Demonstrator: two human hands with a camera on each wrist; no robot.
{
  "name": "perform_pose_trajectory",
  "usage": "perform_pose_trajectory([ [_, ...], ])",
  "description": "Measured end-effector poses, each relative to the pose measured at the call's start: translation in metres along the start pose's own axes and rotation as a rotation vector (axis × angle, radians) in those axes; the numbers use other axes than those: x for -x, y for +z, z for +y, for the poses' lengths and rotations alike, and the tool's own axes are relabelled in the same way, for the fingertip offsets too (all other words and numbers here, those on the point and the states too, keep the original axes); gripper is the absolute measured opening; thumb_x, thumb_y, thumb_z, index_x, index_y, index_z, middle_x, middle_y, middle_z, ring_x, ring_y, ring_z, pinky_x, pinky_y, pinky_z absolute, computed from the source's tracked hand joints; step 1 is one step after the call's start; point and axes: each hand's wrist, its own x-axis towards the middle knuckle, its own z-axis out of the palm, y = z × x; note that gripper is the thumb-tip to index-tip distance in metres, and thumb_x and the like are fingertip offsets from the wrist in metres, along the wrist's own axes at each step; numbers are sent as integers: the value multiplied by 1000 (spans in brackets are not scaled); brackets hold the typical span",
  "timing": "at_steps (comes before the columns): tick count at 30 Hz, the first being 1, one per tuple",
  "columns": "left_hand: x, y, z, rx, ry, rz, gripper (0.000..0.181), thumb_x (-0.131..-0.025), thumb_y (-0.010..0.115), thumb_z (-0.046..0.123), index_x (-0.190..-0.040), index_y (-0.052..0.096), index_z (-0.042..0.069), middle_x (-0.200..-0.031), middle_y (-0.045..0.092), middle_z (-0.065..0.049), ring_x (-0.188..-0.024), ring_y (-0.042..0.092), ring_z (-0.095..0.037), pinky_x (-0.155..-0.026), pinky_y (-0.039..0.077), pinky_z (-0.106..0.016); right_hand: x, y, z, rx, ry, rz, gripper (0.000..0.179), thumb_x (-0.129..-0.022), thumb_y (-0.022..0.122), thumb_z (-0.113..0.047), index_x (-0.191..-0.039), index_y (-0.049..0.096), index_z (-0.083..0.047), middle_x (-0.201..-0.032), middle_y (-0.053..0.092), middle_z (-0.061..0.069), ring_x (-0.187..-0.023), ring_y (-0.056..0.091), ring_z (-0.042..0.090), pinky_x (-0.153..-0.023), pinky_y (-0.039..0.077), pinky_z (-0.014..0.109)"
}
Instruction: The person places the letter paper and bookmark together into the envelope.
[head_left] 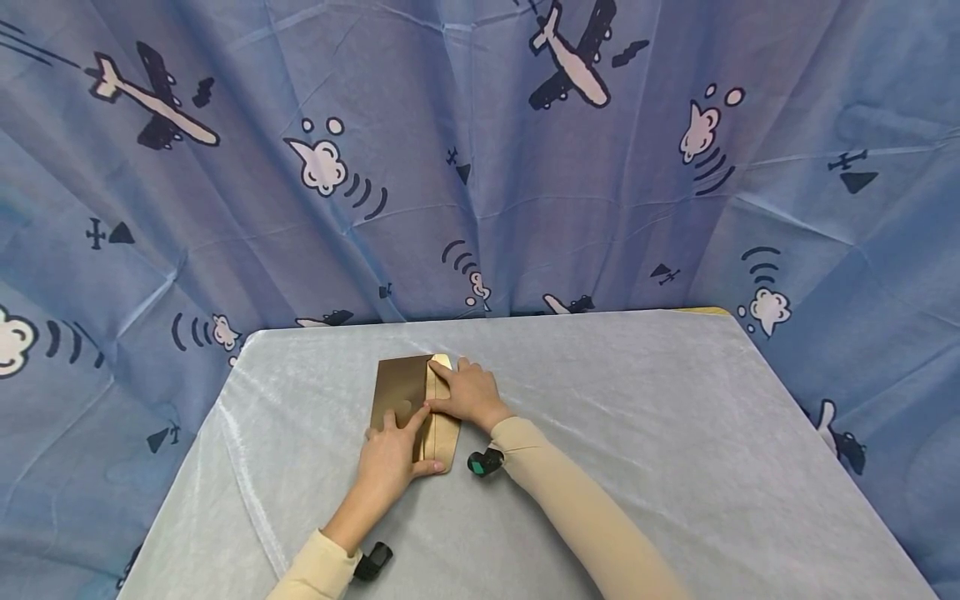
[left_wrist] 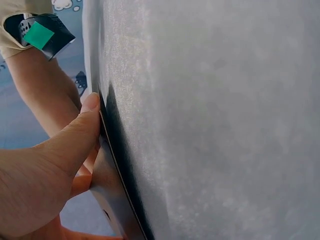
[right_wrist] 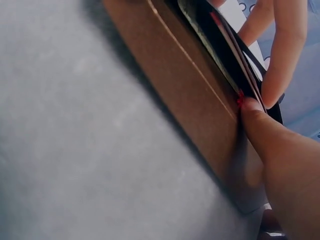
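Note:
A shiny brown-gold envelope (head_left: 397,385) lies on the table with its lighter gold flap (head_left: 447,433) folded out to the right. My left hand (head_left: 384,460) holds it from the near side, fingers on the brown face and thumb at the flap's near end. From the right, my right hand (head_left: 471,396) grips the flap side, its thumb at the fold beside the left index finger. The right wrist view looks into the mouth: a pale strip (right_wrist: 202,37) and a thin reddish edge (right_wrist: 232,42) show inside. A small red bit (right_wrist: 240,98) sits by the right thumb.
Light grey cloth covers the table (head_left: 637,417). Behind it hangs a blue curtain (head_left: 510,167) printed with planes and clouds. Small black wrist cameras sit at the right cuff (head_left: 483,462) and the left cuff (head_left: 372,562), low over the cloth.

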Motion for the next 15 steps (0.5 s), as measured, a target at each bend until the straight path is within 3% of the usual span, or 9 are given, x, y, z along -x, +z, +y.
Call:
perform_pose_trajectory([
  [6, -1, 1, 0, -13, 0, -3, 95, -63, 81, 59, -146, 50, 25, -125, 55, -32, -80, 62, -50, -62, 55, -50, 1, 0, -1, 2, 0, 8, 83, -80, 62, -71, -151, 39, -36, -120, 60, 14, -98, 62, 29, -80, 51, 46],
  [15, -1, 3, -2, -13, -6, -2, 95, -64, 80, 61, -147, 49, 26, -126, 54, -33, -81, 62, -50, -62, 55, -50, 5, 0, -3, 9, 2, 54, 83, -79, 63, -73, -150, 42, -36, -117, 61, 14, -96, 62, 29, -79, 50, 46],
])
